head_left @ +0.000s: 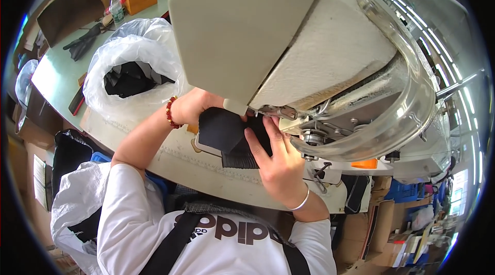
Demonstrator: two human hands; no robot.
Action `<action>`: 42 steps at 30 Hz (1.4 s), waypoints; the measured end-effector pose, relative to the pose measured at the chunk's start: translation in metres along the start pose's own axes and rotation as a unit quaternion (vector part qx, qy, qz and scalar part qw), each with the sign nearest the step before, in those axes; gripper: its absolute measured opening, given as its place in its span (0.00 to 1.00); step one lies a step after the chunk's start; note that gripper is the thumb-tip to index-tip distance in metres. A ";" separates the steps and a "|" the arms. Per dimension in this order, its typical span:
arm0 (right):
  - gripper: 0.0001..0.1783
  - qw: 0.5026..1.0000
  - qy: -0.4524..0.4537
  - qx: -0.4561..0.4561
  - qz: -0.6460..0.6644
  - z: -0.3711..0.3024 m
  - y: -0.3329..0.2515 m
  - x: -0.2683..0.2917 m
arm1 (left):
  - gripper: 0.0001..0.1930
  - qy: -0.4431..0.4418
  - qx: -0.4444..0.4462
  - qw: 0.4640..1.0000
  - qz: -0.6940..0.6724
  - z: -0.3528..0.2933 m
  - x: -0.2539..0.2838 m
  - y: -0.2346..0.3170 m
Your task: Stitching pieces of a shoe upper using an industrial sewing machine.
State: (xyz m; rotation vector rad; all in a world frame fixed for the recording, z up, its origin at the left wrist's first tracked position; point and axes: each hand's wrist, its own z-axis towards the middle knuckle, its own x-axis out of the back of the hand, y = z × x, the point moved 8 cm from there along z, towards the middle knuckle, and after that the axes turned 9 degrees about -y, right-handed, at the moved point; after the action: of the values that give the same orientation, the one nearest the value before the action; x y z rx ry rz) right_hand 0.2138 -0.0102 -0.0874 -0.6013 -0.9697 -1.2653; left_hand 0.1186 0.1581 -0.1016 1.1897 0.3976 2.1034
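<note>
A black fabric piece with a ribbed lower edge lies on the bed of a pale sewing machine, beneath its head. My right hand, with a silver bangle at the wrist, rests flat on the fabric's right side, fingers stretched out and spread. At the far left edge of the fabric is my left hand, a red bead bracelet on its wrist. The machine head and the cloth hide most of its fingers. Also covered by the head is the needle area, close to my right fingertips.
Left of the machine, a white plastic bag holds dark fabric pieces. Farther back stand a clear bottle and a wooden box. A curved transparent guard juts out on the right. Small scissors lie near the right table edge.
</note>
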 end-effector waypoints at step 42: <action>0.16 0.991 0.037 0.126 -0.001 -0.005 0.016 0.014 | 0.17 0.034 -0.064 0.984 0.165 -0.012 -0.024 0.034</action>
State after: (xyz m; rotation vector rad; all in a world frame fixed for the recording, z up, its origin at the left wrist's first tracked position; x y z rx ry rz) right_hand 0.2303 -0.0180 -0.0758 -0.3537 -1.0477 -1.1378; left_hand 0.1030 0.1184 -0.1044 1.1745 0.0961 2.4177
